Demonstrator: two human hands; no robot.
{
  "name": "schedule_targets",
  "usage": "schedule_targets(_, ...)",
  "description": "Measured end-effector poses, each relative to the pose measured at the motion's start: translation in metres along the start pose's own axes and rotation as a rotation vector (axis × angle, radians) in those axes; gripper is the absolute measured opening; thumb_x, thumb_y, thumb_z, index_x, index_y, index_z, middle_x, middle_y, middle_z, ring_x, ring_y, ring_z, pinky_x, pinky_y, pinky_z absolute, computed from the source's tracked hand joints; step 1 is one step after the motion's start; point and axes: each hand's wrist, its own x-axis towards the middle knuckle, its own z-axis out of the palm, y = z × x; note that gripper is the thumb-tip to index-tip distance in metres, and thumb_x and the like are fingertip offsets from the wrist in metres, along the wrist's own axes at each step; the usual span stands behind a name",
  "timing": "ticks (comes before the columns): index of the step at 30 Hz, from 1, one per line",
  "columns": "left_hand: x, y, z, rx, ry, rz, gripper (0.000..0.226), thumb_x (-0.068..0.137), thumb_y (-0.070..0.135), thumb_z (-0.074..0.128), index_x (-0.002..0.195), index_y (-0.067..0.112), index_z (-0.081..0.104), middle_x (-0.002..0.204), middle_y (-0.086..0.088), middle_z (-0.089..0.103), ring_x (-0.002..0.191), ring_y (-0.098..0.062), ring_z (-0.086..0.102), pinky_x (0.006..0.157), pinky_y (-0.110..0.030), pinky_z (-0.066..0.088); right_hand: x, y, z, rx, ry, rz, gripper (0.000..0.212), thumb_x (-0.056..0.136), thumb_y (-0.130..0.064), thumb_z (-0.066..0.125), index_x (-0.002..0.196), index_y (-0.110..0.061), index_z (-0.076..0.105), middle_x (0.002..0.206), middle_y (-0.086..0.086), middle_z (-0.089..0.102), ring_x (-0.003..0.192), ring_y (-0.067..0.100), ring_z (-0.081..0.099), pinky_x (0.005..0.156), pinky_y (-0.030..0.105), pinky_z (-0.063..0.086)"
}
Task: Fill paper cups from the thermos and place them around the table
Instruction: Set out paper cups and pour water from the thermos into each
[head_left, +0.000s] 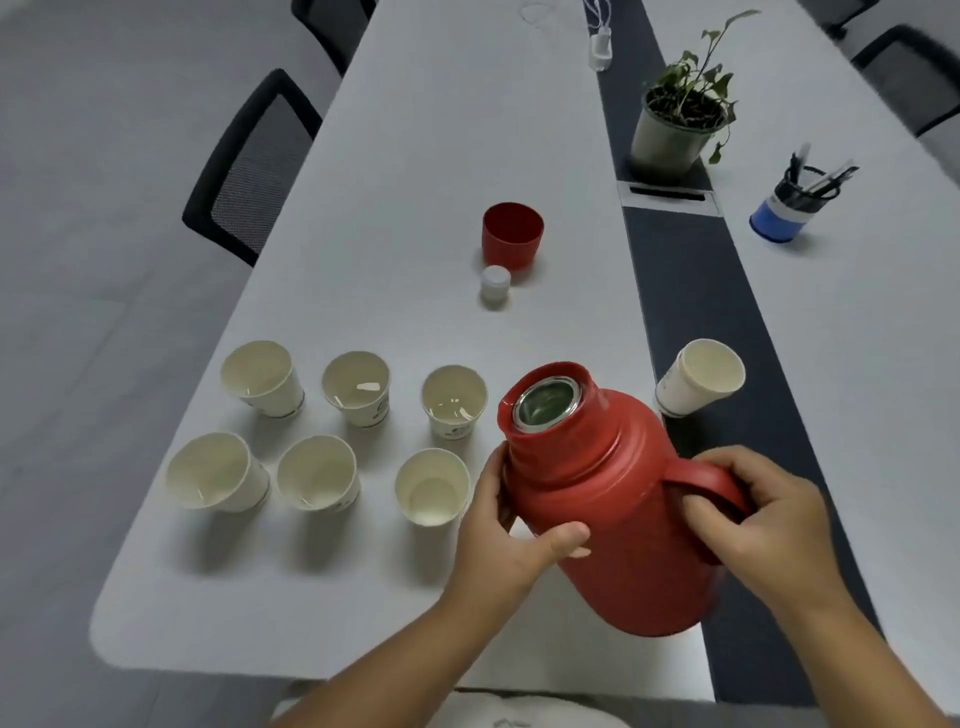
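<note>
Hands are holding the red thermos (613, 499) tilted above the white table (415, 156): the right hand (763, 519) is gripping its handle, the left hand (504, 540) is cupping its body. Six paper cups (358, 387) are standing left of it, a seventh cup (698, 376) is leaning behind it.

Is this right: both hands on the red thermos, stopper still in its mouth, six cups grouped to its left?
Not quite. The head view shows the thermos mouth open, its steel rim bare; the white stopper stands on the table by the red lid cup. Left hand on the body, right hand on the handle, six cups left: correct.
</note>
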Motion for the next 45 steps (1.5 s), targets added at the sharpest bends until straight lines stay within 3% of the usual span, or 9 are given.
schedule_targets(5, -0.023, -0.016, -0.01, -0.127, 0.023, -0.116, 0.071, 0.048, 0.034, 0.077, 0.111, 0.041, 0.046, 0.118, 0.003, 0.055, 0.106, -0.019, 0.059, 0.06, -0.03, 0.057, -0.013, -0.004, 0.009, -0.087, -0.122, 0.023, 0.025, 0.067, 0.0, 0.073, 0.063, -0.023, 0.062, 0.069, -0.004, 0.065, 0.064, 0.008, 0.058, 0.055, 0.011, 0.043)
schedule_targets(10, -0.031, -0.024, -0.021, -0.194, 0.03, -0.15, 0.068, 0.052, 0.038, 0.074, 0.113, 0.038, 0.045, 0.118, 0.001, 0.052, 0.097, -0.008, 0.064, 0.055, -0.026, 0.056, -0.022, -0.008, 0.024, -0.146, -0.166, 0.058, 0.026, 0.067, -0.01, 0.075, 0.06, -0.03, 0.06, 0.066, -0.014, 0.064, 0.061, 0.005, 0.058, 0.052, 0.008, 0.04)
schedule_targets(17, -0.036, -0.034, -0.028, -0.27, 0.023, -0.221, 0.069, 0.053, 0.044, 0.071, 0.114, 0.033, 0.043, 0.117, -0.001, 0.054, 0.095, -0.009, 0.065, 0.056, -0.026, 0.055, -0.019, -0.017, 0.035, -0.25, -0.228, 0.039, 0.031, 0.066, -0.016, 0.076, 0.058, -0.038, 0.057, 0.071, -0.02, 0.064, 0.064, 0.002, 0.058, 0.053, 0.006, 0.039)
schedule_targets(22, -0.037, -0.041, -0.031, -0.321, 0.033, -0.243, 0.065, 0.055, 0.04, 0.071, 0.113, 0.032, 0.042, 0.114, 0.001, 0.055, 0.094, -0.006, 0.065, 0.058, -0.027, 0.056, -0.013, -0.022, 0.039, -0.28, -0.266, 0.036, 0.029, 0.066, -0.019, 0.076, 0.062, -0.041, 0.058, 0.076, -0.027, 0.063, 0.071, -0.001, 0.059, 0.06, 0.005, 0.042)
schedule_targets(26, -0.035, -0.046, -0.032, -0.344, 0.024, -0.262, 0.056, 0.064, 0.03, 0.068, 0.113, 0.032, 0.04, 0.117, -0.001, 0.054, 0.095, -0.01, 0.066, 0.06, -0.027, 0.055, -0.008, -0.027, 0.042, -0.316, -0.299, 0.027, 0.027, 0.066, -0.02, 0.076, 0.061, -0.04, 0.059, 0.059, -0.011, 0.066, 0.068, -0.003, 0.059, 0.059, 0.005, 0.041)
schedule_targets(33, -0.035, -0.05, -0.034, -0.392, 0.001, -0.303, 0.081, 0.05, 0.048, 0.072, 0.12, 0.028, 0.036, 0.121, -0.002, 0.055, 0.106, -0.011, 0.06, 0.073, -0.021, 0.053, 0.001, -0.032, 0.047, -0.401, -0.347, 0.046, 0.009, 0.069, -0.024, 0.075, 0.073, -0.021, 0.068, 0.058, -0.015, 0.06, 0.071, -0.008, 0.056, 0.062, 0.005, 0.04)
schedule_targets(38, -0.035, -0.054, -0.035, -0.409, -0.024, -0.332, 0.098, 0.034, 0.061, 0.083, 0.116, 0.028, 0.038, 0.117, -0.002, 0.057, 0.105, -0.013, 0.061, 0.076, -0.023, 0.053, 0.001, -0.042, 0.048, -0.444, -0.364, 0.047, 0.02, 0.068, -0.026, 0.074, 0.061, -0.036, 0.058, 0.054, -0.013, 0.06, 0.062, 0.002, 0.058, 0.055, 0.015, 0.043)
schedule_targets(41, -0.035, -0.055, -0.036, -0.405, -0.023, -0.339, 0.099, 0.031, 0.065, 0.081, 0.114, 0.029, 0.039, 0.116, -0.001, 0.058, 0.106, -0.014, 0.061, 0.082, -0.027, 0.053, 0.0, -0.046, 0.049, -0.458, -0.36, 0.056, 0.019, 0.069, -0.027, 0.074, 0.061, -0.034, 0.058, 0.056, -0.01, 0.062, 0.058, 0.007, 0.058, 0.054, 0.02, 0.042)
schedule_targets(45, -0.037, -0.056, -0.037, -0.404, -0.03, -0.349, 0.085, 0.045, 0.054, 0.077, 0.117, 0.027, 0.038, 0.118, -0.001, 0.058, 0.11, -0.015, 0.059, 0.088, -0.03, 0.051, 0.0, -0.049, 0.051, -0.474, -0.359, 0.069, 0.017, 0.069, -0.027, 0.073, 0.061, -0.031, 0.059, 0.055, -0.009, 0.061, 0.057, 0.007, 0.057, 0.053, 0.02, 0.04)
